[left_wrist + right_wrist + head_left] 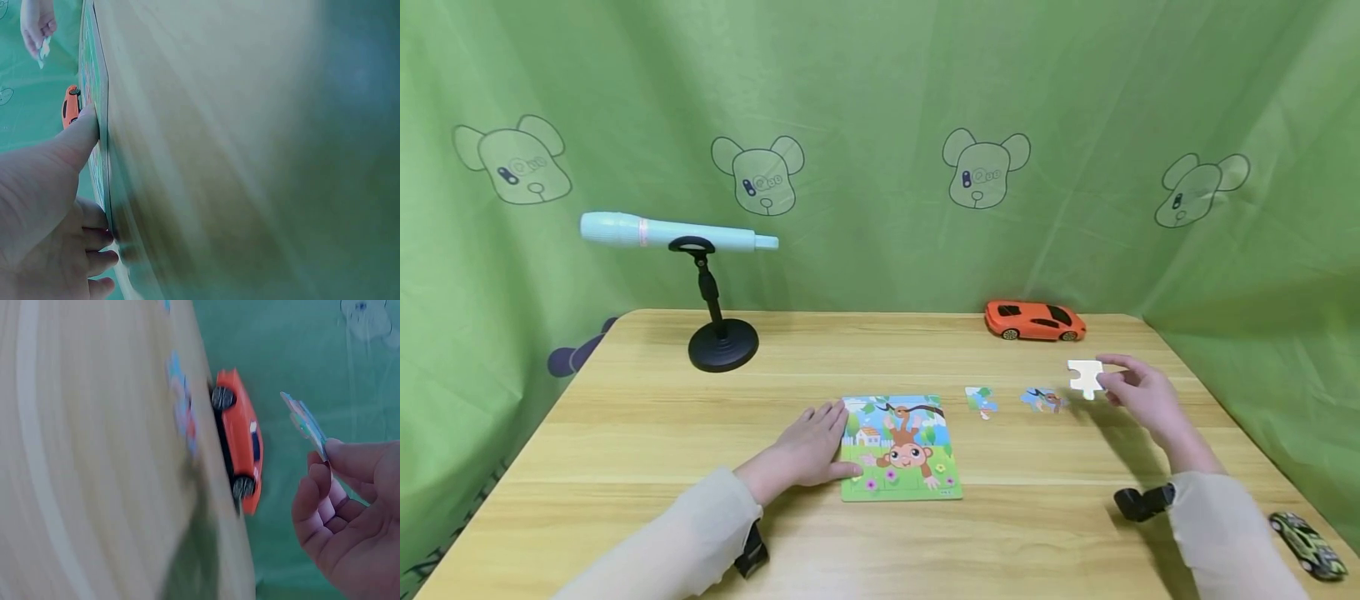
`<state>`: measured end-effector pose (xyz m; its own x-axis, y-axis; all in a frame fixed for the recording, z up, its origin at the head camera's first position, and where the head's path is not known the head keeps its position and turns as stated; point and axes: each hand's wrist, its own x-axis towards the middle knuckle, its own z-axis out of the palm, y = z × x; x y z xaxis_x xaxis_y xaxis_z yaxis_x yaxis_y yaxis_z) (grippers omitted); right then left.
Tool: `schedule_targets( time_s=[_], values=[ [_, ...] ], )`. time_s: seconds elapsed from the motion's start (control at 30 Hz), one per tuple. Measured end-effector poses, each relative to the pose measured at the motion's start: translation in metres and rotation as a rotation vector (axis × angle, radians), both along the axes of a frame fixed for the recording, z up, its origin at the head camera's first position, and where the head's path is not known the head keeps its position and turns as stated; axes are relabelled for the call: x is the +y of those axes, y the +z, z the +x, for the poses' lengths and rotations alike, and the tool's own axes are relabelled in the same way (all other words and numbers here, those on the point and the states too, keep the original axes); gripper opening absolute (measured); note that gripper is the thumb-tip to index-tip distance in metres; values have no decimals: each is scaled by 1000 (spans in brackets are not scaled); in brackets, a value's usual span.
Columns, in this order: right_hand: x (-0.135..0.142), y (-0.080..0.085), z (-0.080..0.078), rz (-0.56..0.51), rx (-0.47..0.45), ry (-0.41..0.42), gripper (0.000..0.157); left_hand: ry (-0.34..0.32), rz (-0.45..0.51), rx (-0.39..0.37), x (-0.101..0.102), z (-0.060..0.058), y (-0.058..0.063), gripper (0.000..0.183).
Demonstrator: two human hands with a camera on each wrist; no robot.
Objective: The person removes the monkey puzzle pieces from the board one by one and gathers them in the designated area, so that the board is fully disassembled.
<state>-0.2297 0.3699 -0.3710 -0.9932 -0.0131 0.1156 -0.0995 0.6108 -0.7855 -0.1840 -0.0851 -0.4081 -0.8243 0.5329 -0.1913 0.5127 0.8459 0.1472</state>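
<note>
In the head view my left hand [808, 446] rests at the left edge of a monkey jigsaw puzzle [902, 479]. Its thumb lies over the picture and its straight fingers lie along the side. To the right, my right hand [1142, 400] pinches a puzzle piece [1085, 377] by one edge, between thumb and fingers, above the table. The piece shows its plain white back to the head camera; its printed side appears in the right wrist view. Two sky-coloured pieces, one at left [980, 398] and one with a branch [1043, 400], lie between the puzzle and this hand.
An orange toy car [1035, 321] stands at the table's back edge, and a patterned toy car [1307, 546] sits at the right edge. A light-blue toy microphone [677, 233] rests on a black stand [722, 344] at back left. Green curtain [880, 100] surrounds the table [647, 433].
</note>
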Motion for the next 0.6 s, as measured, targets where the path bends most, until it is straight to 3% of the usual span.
schedule_targets(
  time_s=[0.37,0.6],
  values=[
    [41,-19,-9,96,-115,-80,46,-3,-1,8,-1,-2,-1,86],
    [62,-35,-20,168,-170,-79,42,2,6,6,-1,-1,-1,85]
  ],
)
